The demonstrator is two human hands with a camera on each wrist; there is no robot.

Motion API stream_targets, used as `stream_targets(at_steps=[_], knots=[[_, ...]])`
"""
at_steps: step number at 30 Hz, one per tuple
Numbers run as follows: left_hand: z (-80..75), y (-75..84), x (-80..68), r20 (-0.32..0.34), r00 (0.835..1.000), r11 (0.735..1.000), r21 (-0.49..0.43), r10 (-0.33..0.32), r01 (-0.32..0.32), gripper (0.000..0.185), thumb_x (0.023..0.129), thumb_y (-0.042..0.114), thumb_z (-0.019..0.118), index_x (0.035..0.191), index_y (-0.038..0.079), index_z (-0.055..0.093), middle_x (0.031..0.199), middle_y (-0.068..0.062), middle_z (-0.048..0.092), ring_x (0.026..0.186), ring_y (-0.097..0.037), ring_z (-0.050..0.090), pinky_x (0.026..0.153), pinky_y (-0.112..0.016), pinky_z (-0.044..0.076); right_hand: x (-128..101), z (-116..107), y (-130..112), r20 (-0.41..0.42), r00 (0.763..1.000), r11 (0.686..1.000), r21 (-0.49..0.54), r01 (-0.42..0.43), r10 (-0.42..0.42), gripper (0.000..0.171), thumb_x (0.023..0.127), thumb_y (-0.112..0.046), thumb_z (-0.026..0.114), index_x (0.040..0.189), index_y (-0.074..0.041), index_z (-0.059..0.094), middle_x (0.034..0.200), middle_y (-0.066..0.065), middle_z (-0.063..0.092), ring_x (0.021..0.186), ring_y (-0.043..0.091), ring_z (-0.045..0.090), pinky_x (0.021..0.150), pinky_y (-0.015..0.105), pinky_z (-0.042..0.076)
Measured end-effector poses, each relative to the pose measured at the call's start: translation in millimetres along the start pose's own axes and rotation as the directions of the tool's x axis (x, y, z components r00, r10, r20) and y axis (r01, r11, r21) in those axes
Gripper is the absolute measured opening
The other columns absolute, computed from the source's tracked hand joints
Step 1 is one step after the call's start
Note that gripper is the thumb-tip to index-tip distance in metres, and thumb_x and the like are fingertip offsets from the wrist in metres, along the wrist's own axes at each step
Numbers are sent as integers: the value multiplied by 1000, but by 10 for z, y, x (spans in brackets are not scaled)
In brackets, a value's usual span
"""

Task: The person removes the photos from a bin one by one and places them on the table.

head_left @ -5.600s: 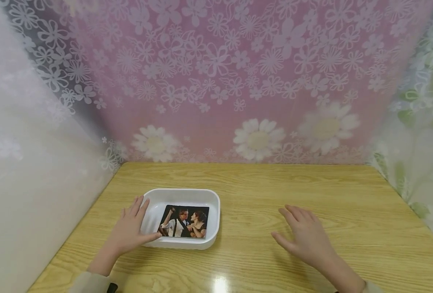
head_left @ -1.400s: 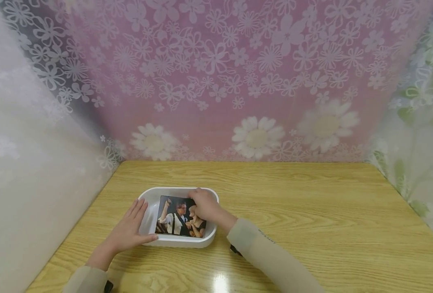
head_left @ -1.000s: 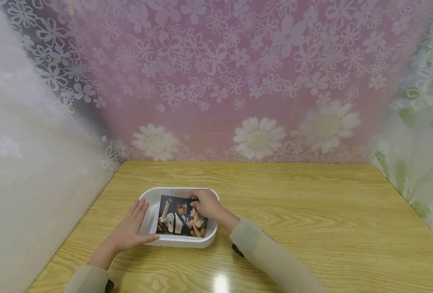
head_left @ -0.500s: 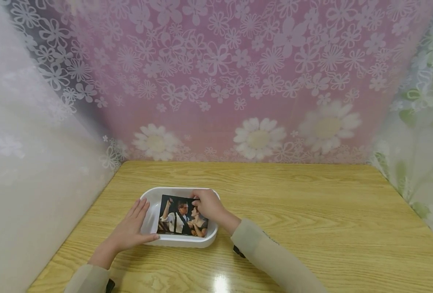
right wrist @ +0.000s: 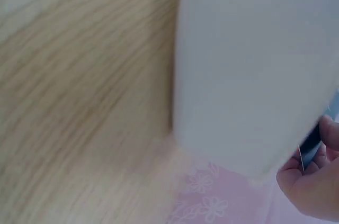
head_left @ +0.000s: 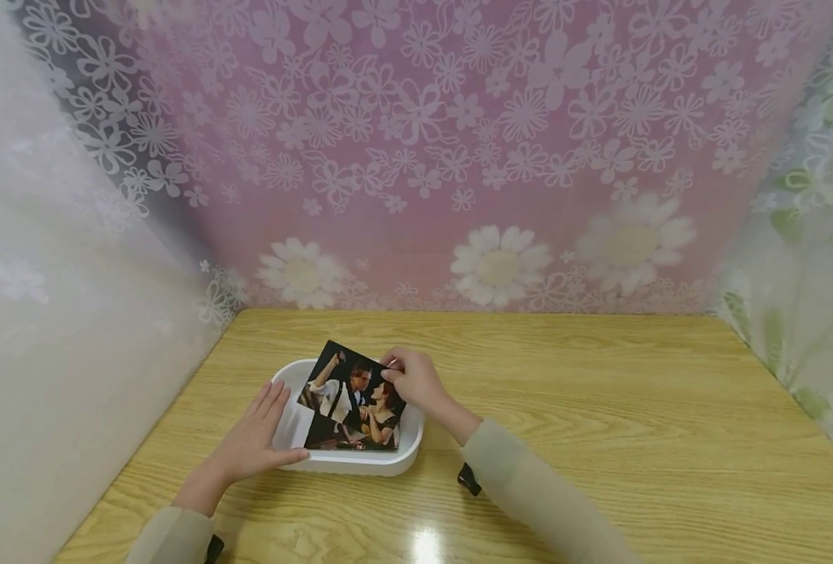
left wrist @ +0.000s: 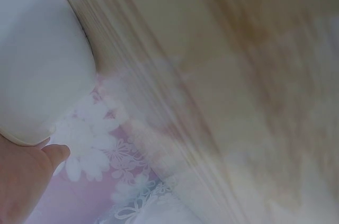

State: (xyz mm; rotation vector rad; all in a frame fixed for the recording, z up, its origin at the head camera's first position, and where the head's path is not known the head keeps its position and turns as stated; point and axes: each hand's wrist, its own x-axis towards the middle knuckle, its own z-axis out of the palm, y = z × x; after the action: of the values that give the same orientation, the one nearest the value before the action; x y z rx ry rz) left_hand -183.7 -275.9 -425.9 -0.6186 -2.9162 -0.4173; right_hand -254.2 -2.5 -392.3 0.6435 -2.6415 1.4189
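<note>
A white rectangular tray with rounded corners (head_left: 349,465) stands on the table at left of centre. My left hand (head_left: 250,439) rests on its left end, fingers straight along the rim and thumb across the front edge. With thumb and fingers my right hand (head_left: 416,384) pinches the upper right edge of a photo card (head_left: 342,395) showing two people. That card is raised and turned at an angle over the tray. Beneath it another dark picture card (head_left: 326,437) lies in the tray, mostly covered. In the right wrist view the pinched card (right wrist: 311,147) shows edge-on beyond the tray wall.
The wood-grain table (head_left: 599,439) extends to the right of the tray. A pink flowered backdrop (head_left: 416,196) stands behind it, with pale coverings at the left (head_left: 70,313) and right (head_left: 811,274) sides.
My right hand came from the right side of the table to the tray and took hold of the top card. It has now lifted and turned the card, uncovering another below. My left hand stays put.
</note>
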Motion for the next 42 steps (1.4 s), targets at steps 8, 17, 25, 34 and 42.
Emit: stream_targets(at_steps=[8,17,25,34,42], knots=[[-7,10,9,1,1000,1000,-1,-2,2,102,69,55,63,134,-12,23,141,-27,14,129,-40,8,101,-49,15,-46,-334,-82,-44,972,935,287,-208,230,11,83,-5,60,93,-1,61,79,7,63,73,18,58,64,31,47],[-17,17,1,11,1000,1000,-16,-11,11,102,70,55,63,134,-13,22,141,-27,14,130,-38,4,101,-50,14,-181,-766,104,-26,918,804,492,-333,396,14,82,1,58,95,3,52,76,4,51,65,13,51,58,32,48],[-14,21,-11,12,1000,1000,-20,-9,9,102,70,56,62,134,-12,21,141,-26,14,130,-37,3,101,-51,14,-351,-1046,463,-44,888,792,474,-384,457,16,84,1,56,98,6,49,77,4,46,65,12,49,56,29,48],[-14,13,-12,6,1000,1000,-17,-6,6,102,71,56,62,135,-12,21,141,-26,14,131,-37,3,101,-51,14,-410,-1195,710,-70,853,808,369,-459,517,18,85,1,55,100,8,47,80,8,48,65,12,51,55,28,49],[-20,26,-2,8,1000,1000,-15,-7,7,102,70,56,62,134,-12,21,141,-27,14,130,-38,4,101,-51,14,-391,-1142,886,-65,841,818,284,-501,537,20,83,4,55,101,10,47,87,15,46,67,17,53,59,33,52]])
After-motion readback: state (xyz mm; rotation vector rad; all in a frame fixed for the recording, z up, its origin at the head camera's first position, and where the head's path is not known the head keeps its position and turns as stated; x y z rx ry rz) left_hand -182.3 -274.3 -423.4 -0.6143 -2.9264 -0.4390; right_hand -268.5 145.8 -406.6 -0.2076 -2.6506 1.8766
